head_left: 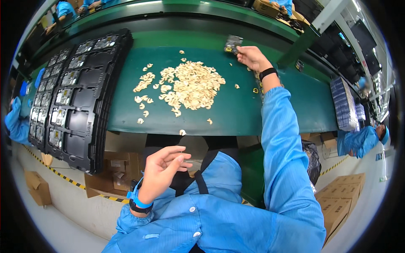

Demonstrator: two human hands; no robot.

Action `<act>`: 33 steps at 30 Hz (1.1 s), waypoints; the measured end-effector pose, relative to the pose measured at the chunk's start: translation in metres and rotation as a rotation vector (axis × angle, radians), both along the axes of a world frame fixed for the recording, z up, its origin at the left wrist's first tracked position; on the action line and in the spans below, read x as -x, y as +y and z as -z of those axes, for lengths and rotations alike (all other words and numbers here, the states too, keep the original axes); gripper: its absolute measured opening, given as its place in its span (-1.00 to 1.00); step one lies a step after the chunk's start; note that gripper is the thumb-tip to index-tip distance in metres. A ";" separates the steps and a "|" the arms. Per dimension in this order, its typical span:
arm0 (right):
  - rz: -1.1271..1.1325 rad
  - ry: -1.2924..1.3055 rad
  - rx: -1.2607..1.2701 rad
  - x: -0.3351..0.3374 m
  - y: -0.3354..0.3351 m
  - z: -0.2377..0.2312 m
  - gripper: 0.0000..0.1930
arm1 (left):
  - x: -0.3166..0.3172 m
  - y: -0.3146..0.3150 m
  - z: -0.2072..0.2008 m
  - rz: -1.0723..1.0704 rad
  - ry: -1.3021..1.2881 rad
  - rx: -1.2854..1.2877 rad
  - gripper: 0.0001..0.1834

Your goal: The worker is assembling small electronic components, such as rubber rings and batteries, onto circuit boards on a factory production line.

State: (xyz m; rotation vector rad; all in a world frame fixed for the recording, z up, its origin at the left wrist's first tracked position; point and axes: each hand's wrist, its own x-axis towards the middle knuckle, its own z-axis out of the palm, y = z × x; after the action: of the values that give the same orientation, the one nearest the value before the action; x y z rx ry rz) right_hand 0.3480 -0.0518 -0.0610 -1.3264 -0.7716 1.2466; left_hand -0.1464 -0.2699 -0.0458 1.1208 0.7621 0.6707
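My right hand (252,58), its arm stretched out over the far right of the green bench, grips the near edge of a small dark circuit board (233,41) with a yellow ring on it. My left hand (165,165) hovers above my lap, short of the bench's front edge. Its fingers are loosely bent and no object shows between them. A large heap of cream-coloured, crescent-shaped pieces (196,84) lies mid-bench, with several strays to its left. Under my right wrist sits a small item with a yellow ring (255,90), partly hidden by my arm.
Stacked black trays (80,99) with board-like units in their pockets stand at the left. Behind the green mat (139,116) runs a conveyor. A clear-wrapped stack (342,103) is at the right end. Cartons (341,198) stand on the floor; co-workers in blue sit around.
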 end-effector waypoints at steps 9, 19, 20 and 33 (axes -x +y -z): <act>0.121 -0.639 -0.140 0.046 -0.045 0.006 -0.69 | 0.103 0.063 -0.067 -0.638 0.259 -0.556 -0.77; -0.078 -1.298 -0.342 0.138 -0.169 -0.006 -0.77 | 0.267 0.193 -0.030 -0.856 1.390 -0.931 -0.74; -0.024 -1.259 -0.320 0.144 -0.175 -0.002 -0.77 | 0.283 0.205 -0.021 -0.887 1.432 -0.912 -0.74; 0.123 -1.297 -0.335 0.149 -0.190 0.028 -0.77 | 0.334 0.172 -0.030 -0.484 1.380 -0.951 -0.40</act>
State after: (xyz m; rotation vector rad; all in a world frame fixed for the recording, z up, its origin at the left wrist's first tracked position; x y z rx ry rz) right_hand 0.1989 -0.2422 -0.0894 -1.7809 -1.6434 -0.0168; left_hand -0.4801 -0.0982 -0.0160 2.3575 2.0480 0.5933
